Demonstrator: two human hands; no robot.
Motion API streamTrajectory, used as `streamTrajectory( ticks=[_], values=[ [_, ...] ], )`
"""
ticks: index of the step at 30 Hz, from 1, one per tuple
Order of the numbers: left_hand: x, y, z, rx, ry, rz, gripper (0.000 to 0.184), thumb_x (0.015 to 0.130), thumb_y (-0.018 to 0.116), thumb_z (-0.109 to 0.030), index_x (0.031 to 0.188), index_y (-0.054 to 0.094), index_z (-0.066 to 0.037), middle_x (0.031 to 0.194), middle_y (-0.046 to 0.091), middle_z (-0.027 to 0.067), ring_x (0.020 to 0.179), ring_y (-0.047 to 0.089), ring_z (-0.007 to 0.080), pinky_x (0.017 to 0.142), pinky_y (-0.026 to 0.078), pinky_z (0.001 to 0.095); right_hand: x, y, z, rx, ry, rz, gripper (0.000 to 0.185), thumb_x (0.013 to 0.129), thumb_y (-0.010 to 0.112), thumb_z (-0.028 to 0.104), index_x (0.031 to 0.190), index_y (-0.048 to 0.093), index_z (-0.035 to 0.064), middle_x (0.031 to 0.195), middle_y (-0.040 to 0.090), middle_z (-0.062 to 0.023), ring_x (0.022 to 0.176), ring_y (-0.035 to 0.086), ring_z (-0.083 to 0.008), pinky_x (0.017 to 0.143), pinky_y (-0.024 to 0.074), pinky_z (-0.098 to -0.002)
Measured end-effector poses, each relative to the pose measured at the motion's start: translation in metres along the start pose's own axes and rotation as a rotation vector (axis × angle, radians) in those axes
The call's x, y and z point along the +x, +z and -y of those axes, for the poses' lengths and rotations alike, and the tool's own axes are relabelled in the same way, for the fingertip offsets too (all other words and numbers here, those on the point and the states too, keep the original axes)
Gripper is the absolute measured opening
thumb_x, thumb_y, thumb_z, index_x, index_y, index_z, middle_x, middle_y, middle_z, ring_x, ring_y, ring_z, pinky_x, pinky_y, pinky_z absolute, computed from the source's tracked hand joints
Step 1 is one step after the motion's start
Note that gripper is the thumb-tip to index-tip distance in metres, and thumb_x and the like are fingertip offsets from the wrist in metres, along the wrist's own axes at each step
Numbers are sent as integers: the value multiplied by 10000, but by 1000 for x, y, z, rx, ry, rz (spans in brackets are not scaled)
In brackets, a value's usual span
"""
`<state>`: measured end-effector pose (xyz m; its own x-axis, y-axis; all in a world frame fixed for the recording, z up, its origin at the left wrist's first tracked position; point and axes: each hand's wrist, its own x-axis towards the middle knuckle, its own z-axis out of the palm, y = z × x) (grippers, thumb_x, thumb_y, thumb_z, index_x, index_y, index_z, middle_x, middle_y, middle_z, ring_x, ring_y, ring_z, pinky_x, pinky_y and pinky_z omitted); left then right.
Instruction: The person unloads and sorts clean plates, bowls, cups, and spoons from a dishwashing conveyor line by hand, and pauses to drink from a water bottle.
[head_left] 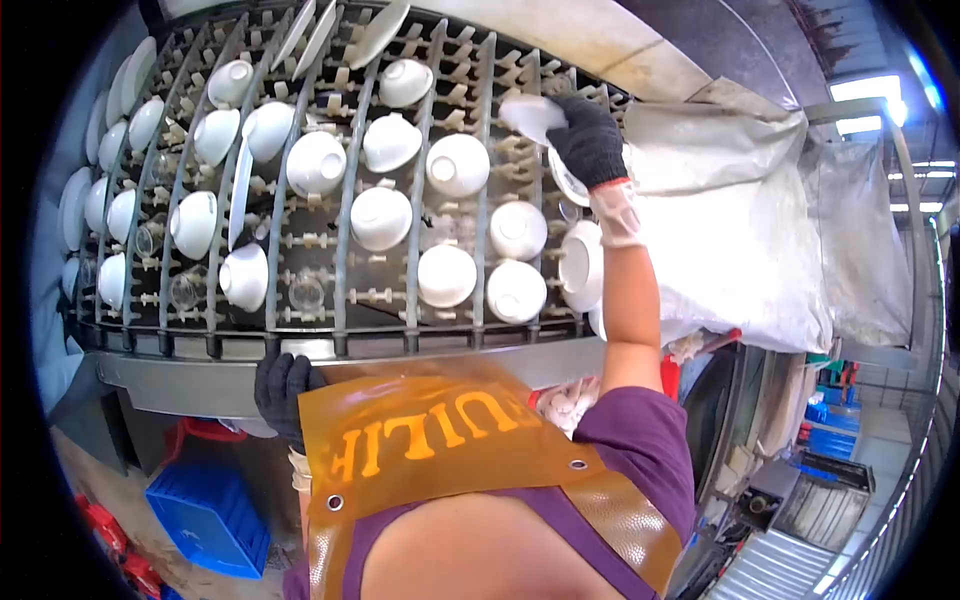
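Note:
My right hand (590, 140), in a black glove, reaches over the right end of the conveyor rack. Its fingers are closed on a white bowl (530, 117), which is blurred. Under that wrist, more white dishes stand on the right edge, among them a bowl (581, 265). My left hand (286, 390), also black-gloved, lies at the front metal ledge (190, 385) with its fingers against it, apparently holding nothing. Several white bowls (458, 165) sit tilted or upside down between the rack's bars (428, 170).
Clear glass cups (306, 291) and upright plates (375, 35) also stand in the rack. A whitish plastic curtain (730, 220) hangs at the right end. Below the ledge, a blue crate (208, 515) is on the floor. A brown apron (430, 435) covers my front.

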<state>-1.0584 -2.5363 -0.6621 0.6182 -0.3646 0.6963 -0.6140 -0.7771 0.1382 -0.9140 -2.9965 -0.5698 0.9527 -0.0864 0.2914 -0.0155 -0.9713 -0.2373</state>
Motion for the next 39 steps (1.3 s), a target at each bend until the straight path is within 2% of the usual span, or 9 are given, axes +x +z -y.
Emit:
streamTrajectory(
  ticks=[5,8,11,15,19,21,25,34,39],
  values=[
    [-6,-6,-11,28,-70,94,138,779,611,-141,899,591,-75,909,575,90,932,582,325,806,488,443,0,14,-20,88,-578,220,141,685,566,58,754,641,155,963,627,-55,961,564,-268,949,397,-355],
    [-13,4,-6,50,73,101,99,781,598,-138,854,574,-76,912,581,67,923,575,265,841,481,435,28,58,-97,210,-426,-199,297,715,543,2,973,645,106,1071,595,-138,1046,538,-316,913,435,-368],
    [-23,5,-5,50,60,95,102,797,591,-162,851,564,-79,920,576,55,925,574,246,845,482,447,50,57,-133,12,117,-92,415,761,641,270,1139,585,109,1165,570,-169,1089,536,-324,932,429,-384],
    [6,5,-21,137,153,53,145,803,598,-203,886,572,-86,955,570,65,937,567,272,839,487,452,77,87,-159,-205,367,637,796,670,647,557,1256,483,44,1215,540,-222,1129,525,-337,956,411,-397],
    [-28,5,-19,83,-18,160,174,793,613,-225,907,603,-95,974,575,75,950,566,302,848,483,446,87,125,-142,220,403,103,661,727,682,428,1214,495,23,1129,580,-221,1039,570,-337,888,446,-378],
    [-17,2,-29,81,1,187,170,797,611,-223,900,603,-88,962,577,75,947,569,296,851,481,444,92,169,-157,596,109,-194,554,771,689,304,1202,497,14,1036,602,-169,916,589,-283,835,456,-357],
    [-22,5,-25,76,119,216,174,807,606,-219,891,600,-66,919,583,75,939,577,267,851,482,436,69,125,-146,848,217,204,614,755,688,364,1213,502,-1,1035,628,-177,940,604,-288,874,447,-368],
    [-12,18,-42,132,161,190,108,831,576,-182,877,554,-87,942,565,48,913,564,241,831,487,459,25,92,-205,124,-56,518,389,729,650,413,982,680,119,1019,650,-129,980,595,-298,879,447,-392],
    [-3,21,-53,115,230,170,106,834,571,-180,885,541,-91,945,562,46,922,560,241,830,486,457,44,25,-159,90,103,76,277,754,632,322,897,688,92,890,661,-153,861,617,-327,803,471,-395]
  ],
)
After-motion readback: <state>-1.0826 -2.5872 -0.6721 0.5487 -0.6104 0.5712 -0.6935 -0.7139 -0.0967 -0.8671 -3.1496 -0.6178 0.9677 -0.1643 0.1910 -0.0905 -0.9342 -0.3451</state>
